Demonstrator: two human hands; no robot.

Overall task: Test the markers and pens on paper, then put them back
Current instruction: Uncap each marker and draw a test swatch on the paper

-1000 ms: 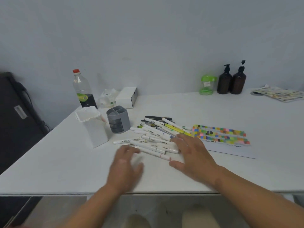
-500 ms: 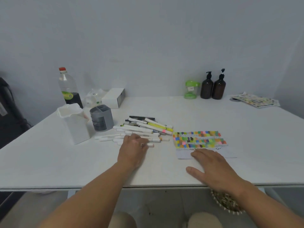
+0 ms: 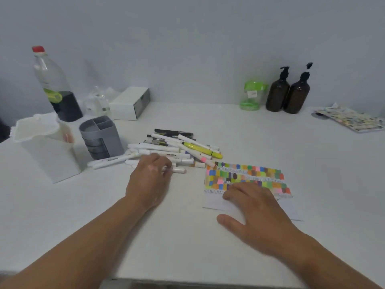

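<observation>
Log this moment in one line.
left hand: grips marker at pile edge | right hand: flat on swatch paper | phase: marker pickup

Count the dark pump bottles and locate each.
2. Left bottle stands beside the green jar; right bottle just beside it, near the back wall. None seems hidden.

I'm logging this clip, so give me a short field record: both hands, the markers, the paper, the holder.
left hand: fingers curled on a white marker at the pile's near edge
right hand: flat, pressing the swatch paper
marker pile: loose on the table, left of the swatch paper
grey organizer: upright, compartments look empty
</observation>
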